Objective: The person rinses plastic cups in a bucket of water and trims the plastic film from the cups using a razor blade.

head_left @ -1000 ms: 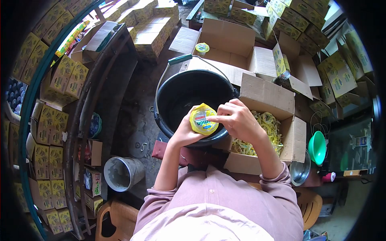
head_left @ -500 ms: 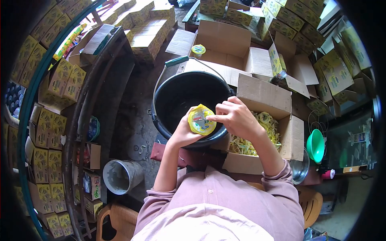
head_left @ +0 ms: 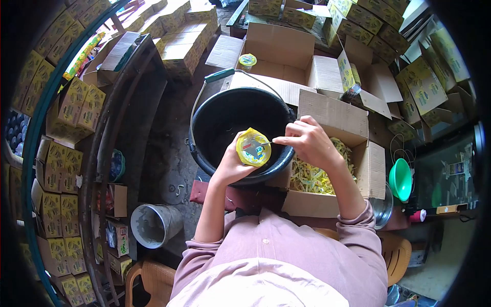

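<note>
A cup with a yellow-rimmed printed lid (head_left: pixel 253 148) is wrapped by the fingers of my left hand (head_left: pixel 231 162), over the near rim of a black bucket (head_left: pixel 200 162). Just right of it, my right hand (head_left: pixel 311 143) pinches a thin dark tool (head_left: pixel 270 143) whose tip touches the lid. Yellow strips (head_left: pixel 313 175) fill an open cardboard box (head_left: pixel 333 118) below and beside my right hand. A similar lidded cup (head_left: pixel 247 60) stands beyond the bucket, at the edge of a large open box (head_left: pixel 279 46).
A grey bucket (head_left: pixel 155 225) is on the floor at the left. Stacked printed cartons (head_left: pixel 61 169) line the left shelf. At the right are a green bowl (head_left: pixel 400 179) and a metal bowl (head_left: pixel 383 207). The bucket's handle (head_left: pixel 219 75) arches over its far side.
My right hand has moved slightly right, away from the middle of the lid, and the thin tool now shows between its fingers and the lid. The view has shifted slightly.
</note>
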Demonstrator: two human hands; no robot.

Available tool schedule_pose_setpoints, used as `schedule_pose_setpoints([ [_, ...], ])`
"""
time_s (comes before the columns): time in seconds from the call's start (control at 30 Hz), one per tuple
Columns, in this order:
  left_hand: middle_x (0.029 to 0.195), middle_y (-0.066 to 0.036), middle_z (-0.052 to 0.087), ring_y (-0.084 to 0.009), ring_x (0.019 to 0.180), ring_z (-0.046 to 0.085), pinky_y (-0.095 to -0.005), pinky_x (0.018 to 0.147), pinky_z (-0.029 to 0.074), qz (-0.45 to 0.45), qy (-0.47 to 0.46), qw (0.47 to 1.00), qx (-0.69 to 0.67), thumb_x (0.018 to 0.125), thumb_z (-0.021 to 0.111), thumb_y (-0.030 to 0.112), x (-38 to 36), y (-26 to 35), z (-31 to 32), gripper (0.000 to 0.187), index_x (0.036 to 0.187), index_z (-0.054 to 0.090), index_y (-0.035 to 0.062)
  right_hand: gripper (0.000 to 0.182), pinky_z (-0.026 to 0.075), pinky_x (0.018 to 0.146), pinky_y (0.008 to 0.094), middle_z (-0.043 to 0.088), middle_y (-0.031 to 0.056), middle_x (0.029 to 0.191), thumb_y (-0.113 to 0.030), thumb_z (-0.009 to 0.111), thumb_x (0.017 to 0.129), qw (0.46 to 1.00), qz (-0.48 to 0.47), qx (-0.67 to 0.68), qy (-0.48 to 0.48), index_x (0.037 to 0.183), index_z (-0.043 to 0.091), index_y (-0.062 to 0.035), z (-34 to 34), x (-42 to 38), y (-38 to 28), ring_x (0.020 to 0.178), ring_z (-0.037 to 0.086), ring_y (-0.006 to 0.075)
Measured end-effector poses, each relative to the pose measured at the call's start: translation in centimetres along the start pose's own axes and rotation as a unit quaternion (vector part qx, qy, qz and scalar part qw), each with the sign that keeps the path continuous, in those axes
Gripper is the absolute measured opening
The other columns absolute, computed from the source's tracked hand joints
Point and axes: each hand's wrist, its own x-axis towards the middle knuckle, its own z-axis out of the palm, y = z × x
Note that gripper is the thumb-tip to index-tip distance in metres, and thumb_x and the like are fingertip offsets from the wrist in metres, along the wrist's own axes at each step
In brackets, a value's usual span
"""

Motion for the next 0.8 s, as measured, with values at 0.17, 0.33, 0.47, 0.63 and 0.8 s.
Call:
schedule_pose_setpoints([
  [0.17, 0.096, -0.008, 0.056, -0.0142, 0.092, 0.054, -0.0263, 0.084, 0.043, -0.003, 0.032, 0.999, -0.006, 0.059, 0.074, 0.006, 0.0, -0.4, 0.3, 0.058, 0.109, 0.045, 0.0006, 0.032, 0.041, 0.07, 0.0316, 0.054, 0.0064, 0.068, 0.004, 0.056, 0.066, 0.983, 0.132, 0.066, 0.11, 0.092, 0.066, -0.0121, -0.9, -3.3, 0.2, 0.066, 0.055, 0.0202],
  [0.33, 0.11, -0.019, 0.05, -0.0305, 0.105, 0.049, -0.0359, 0.093, 0.038, -0.032, 0.047, 0.973, 0.223, 0.058, 0.071, 0.009, -0.4, -1.9, 0.4, 0.07, 0.12, 0.04, -0.0018, 0.033, 0.045, 0.059, 0.0226, 0.06, 0.0035, 0.074, 0.005, 0.06, 0.072, 0.818, 0.387, 0.342, 0.254, 0.103, 0.062, -0.0068, 2.8, -8.4, -0.7, 0.064, 0.056, 0.0104],
  [0.47, 0.109, -0.012, 0.051, -0.0287, 0.105, 0.047, -0.0383, 0.091, 0.034, -0.003, 0.068, 0.896, 0.439, 0.059, 0.068, 0.011, -0.8, -0.7, 2.0, 0.064, 0.117, 0.043, 0.0024, 0.025, 0.046, 0.065, 0.02, 0.061, 0.0012, 0.084, 0.001, 0.058, 0.079, 0.632, 0.438, 0.565, 0.3, 0.104, 0.059, -0.0027, 5.1, -12.2, -1.2, 0.071, 0.056, 0.0061],
  [0.63, 0.106, -0.008, 0.052, -0.025, 0.102, 0.048, -0.0366, 0.087, 0.035, -0.034, 0.043, 0.848, 0.528, 0.058, 0.07, 0.011, -0.8, -0.8, 2.6, 0.063, 0.116, 0.047, 0.0062, 0.028, 0.045, 0.066, 0.0183, 0.061, 0.0019, 0.09, 0.002, 0.058, 0.079, 0.474, 0.454, 0.672, 0.343, 0.106, 0.056, -0.0029, 5.3, -15.3, -2.3, 0.073, 0.056, 0.0062],
  [0.8, 0.104, -0.006, 0.054, -0.0236, 0.1, 0.05, -0.0366, 0.085, 0.035, -0.05, 0.04, 0.79, 0.61, 0.055, 0.071, 0.011, -0.7, -0.1, 3.3, 0.062, 0.114, 0.05, 0.0105, 0.026, 0.044, 0.059, 0.0184, 0.06, -0.001, 0.083, 0.001, 0.06, 0.078, 0.411, 0.465, 0.703, 0.347, 0.102, 0.056, -0.0066, 4.5, -18.3, -2.8, 0.071, 0.057, 0.0069],
])
